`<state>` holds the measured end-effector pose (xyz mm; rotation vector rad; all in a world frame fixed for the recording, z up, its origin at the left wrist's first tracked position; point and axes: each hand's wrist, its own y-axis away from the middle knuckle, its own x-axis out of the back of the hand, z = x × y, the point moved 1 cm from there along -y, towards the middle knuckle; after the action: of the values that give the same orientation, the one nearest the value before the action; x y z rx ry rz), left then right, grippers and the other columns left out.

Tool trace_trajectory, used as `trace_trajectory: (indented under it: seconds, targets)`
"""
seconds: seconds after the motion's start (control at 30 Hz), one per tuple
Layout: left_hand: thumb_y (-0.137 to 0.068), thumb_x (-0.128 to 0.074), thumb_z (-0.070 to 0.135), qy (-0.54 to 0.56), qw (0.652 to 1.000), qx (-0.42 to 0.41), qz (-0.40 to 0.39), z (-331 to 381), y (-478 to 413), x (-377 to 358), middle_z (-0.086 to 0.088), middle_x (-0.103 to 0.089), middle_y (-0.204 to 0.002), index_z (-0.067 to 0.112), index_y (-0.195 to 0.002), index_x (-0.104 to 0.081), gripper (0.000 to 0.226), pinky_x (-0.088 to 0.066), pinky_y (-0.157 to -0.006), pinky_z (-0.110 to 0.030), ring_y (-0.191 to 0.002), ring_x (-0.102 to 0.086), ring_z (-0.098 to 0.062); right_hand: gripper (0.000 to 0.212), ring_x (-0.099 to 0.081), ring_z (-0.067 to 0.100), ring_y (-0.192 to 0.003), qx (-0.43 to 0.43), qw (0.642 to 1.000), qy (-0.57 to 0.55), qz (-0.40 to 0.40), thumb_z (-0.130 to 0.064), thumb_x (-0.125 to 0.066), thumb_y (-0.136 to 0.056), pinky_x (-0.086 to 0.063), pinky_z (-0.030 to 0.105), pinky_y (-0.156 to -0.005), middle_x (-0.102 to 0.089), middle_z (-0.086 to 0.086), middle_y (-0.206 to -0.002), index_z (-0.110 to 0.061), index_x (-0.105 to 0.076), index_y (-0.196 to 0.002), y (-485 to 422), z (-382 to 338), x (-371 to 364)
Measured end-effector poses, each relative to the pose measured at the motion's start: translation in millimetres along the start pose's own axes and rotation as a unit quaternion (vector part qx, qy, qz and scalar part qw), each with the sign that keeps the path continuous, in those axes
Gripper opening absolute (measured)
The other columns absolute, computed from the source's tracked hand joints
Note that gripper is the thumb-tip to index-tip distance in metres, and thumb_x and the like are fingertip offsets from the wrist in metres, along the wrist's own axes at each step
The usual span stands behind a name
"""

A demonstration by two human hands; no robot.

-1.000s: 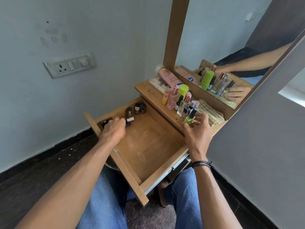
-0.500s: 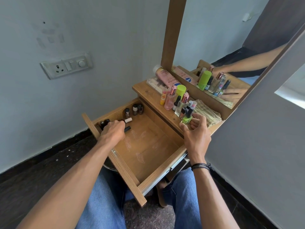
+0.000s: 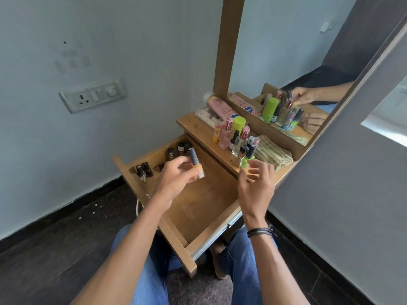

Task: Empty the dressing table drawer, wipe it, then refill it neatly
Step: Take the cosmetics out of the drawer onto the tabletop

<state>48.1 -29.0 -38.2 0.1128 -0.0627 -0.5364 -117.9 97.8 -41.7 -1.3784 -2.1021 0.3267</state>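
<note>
Grip status: your left hand (image 3: 176,183) pinches the orange nail-polish bottle (image 3: 196,166) by its glass body, thumb on one side and fingertips on the other. The grey cap sticks up above the pinch, slightly tilted. The bottle hangs over the open drawer (image 3: 180,245), not touching the floor below the grip. Your right hand (image 3: 256,186) holds nothing, fingers loosely spread, just short of the green bottle (image 3: 245,162) ahead of its fingertips on the tabletop (image 3: 193,126).

Handling, my read:
- Light, rigid and small. One hand is enough.
- Glass, so fragile. Set it down, don't drop it.
- Smooth body, likely slippery. Keep the pinch low on the glass, not on the cap, which may be loose.
- Narrow base and tall cap make it top-heavy. Square it upright before letting go.

Dark bottles (image 3: 145,170) stand along the drawer wall beyond your left grip, more (image 3: 180,148) further along it. Looks like the refill phase. The gap between those groups, just past your left knuckles, is the obvious slot.

For the green one, take the glass base from the side. Neighbours touch it on the far side and will topple easily. Cloth (image 3: 273,154) lies just beyond your right fingertips.
</note>
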Motion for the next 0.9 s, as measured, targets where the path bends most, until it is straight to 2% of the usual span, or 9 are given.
trace_trajectory:
  seconds: [0.1, 0.17, 0.23, 0.37, 0.47, 0.53, 0.63, 0.8, 0.9]
  targets:
    - [-0.086, -0.077, 0.012, 0.162, 0.986, 0.007, -0.039, 3.9, 4.9, -21.7, -0.003, -0.075, -0.112, 0.019, -0.114, -0.073, 0.029, -0.059, -0.087, -0.033, -0.109, -0.071, -0.022, 0.020, -0.061, 0.005, -0.081, 0.079, 0.994, -0.039, -0.068, -0.005, -0.065, -0.089, -0.052, 0.018, -0.070, -0.060, -0.009, -0.098, -0.019, -0.067, -0.104, 11.0, -6.0, -3.7]
    - [-0.087, -0.076, 0.011, 0.188, 0.981, 0.008, -0.056, 4.4, 3.1, -30.0, -0.005, -0.073, -0.117, 0.019, -0.118, -0.072, 0.032, -0.058, -0.091, -0.036, -0.111, -0.070, -0.021, 0.019, -0.061, 0.005, -0.082, 0.092, 0.988, -0.053, -0.108, -0.012, -0.061, -0.090, -0.049, 0.014, -0.071, -0.061, -0.012, -0.096, -0.019, -0.070, -0.105, 15.9, -7.4, -8.3]
    - [-0.087, -0.075, 0.010, 0.184, 0.981, 0.005, -0.056, 4.3, -1.2, -33.3, -0.003, -0.073, -0.117, 0.020, -0.119, -0.072, 0.033, -0.058, -0.092, -0.036, -0.112, -0.069, -0.021, 0.020, -0.061, 0.006, -0.082, 0.093, 0.987, -0.049, -0.124, -0.015, -0.059, -0.090, -0.052, 0.019, -0.071, -0.061, -0.012, -0.095, -0.019, -0.071, -0.106, 20.3, -5.1, -11.9]
    - [-0.086, -0.073, 0.006, 0.101, 0.995, -0.023, -0.010, 9.3, -24.9, -24.9, 0.004, -0.075, -0.109, 0.024, -0.112, -0.071, 0.032, -0.057, -0.093, -0.036, -0.110, -0.070, -0.017, 0.019, -0.060, 0.007, -0.078, 0.089, 0.990, -0.019, -0.111, -0.008, -0.062, -0.089, -0.054, 0.030, -0.069, -0.061, -0.010, -0.090, -0.017, -0.072, -0.104, 22.9, 4.0, -11.8]
    - [-0.090, -0.069, 0.002, -0.005, 0.998, -0.057, 0.034, 21.2, -56.9, -12.5, 0.007, -0.074, -0.106, 0.030, -0.103, -0.069, 0.031, -0.054, -0.098, -0.035, -0.105, -0.069, -0.012, 0.018, -0.059, 0.010, -0.076, 0.080, 0.994, -0.010, -0.081, -0.004, -0.064, -0.088, -0.054, 0.034, -0.067, -0.062, -0.008, -0.089, -0.015, -0.072, -0.100, 19.0, 7.5, -10.1]
    - [-0.092, -0.067, 0.002, -0.053, 0.996, -0.063, 0.043, 30.5, -78.6, -6.9, 0.011, -0.073, -0.106, 0.031, -0.107, -0.068, 0.032, -0.051, -0.098, -0.032, -0.104, -0.067, -0.008, 0.018, -0.058, 0.011, -0.074, 0.073, 0.996, -0.008, -0.059, -0.002, -0.064, -0.088, -0.054, 0.034, -0.065, -0.062, -0.006, -0.088, -0.013, -0.072, -0.099, 15.8, 9.1, -9.0]
    - [-0.094, -0.065, 0.004, -0.103, 0.993, -0.051, 0.029, 38.9, -104.3, -6.9, 0.006, -0.072, -0.108, 0.022, -0.117, -0.067, 0.030, -0.046, -0.094, -0.031, -0.102, -0.066, -0.010, 0.017, -0.057, 0.013, -0.070, 0.070, 0.997, -0.008, -0.042, 0.001, -0.065, -0.088, -0.053, 0.036, -0.061, -0.062, -0.003, -0.087, -0.011, -0.072, -0.098, 12.6, 12.4, -7.8]
    - [-0.091, -0.067, 0.000, -0.126, 0.990, -0.065, -0.026, 45.1, -122.0, -20.8, 0.009, -0.070, -0.101, 0.025, -0.102, -0.066, 0.027, -0.044, -0.088, -0.022, -0.097, -0.063, -0.009, 0.014, -0.059, 0.014, -0.070, 0.064, 0.997, 0.006, -0.047, -0.003, -0.065, -0.090, -0.054, 0.040, -0.061, -0.062, -0.003, -0.089, -0.011, -0.072, -0.100, 11.8, 14.4, -8.6]
    - [-0.091, -0.069, 0.002, -0.122, 0.990, -0.062, -0.045, 41.0, -128.2, -26.0, 0.010, -0.070, -0.108, 0.027, -0.104, -0.068, 0.028, -0.043, -0.096, -0.025, -0.105, -0.062, -0.008, 0.013, -0.058, 0.013, -0.070, 0.070, 0.996, 0.014, -0.048, -0.006, -0.064, -0.090, -0.054, 0.038, -0.061, -0.062, -0.004, -0.087, -0.012, -0.071, -0.100, 11.6, 14.3, -8.7]
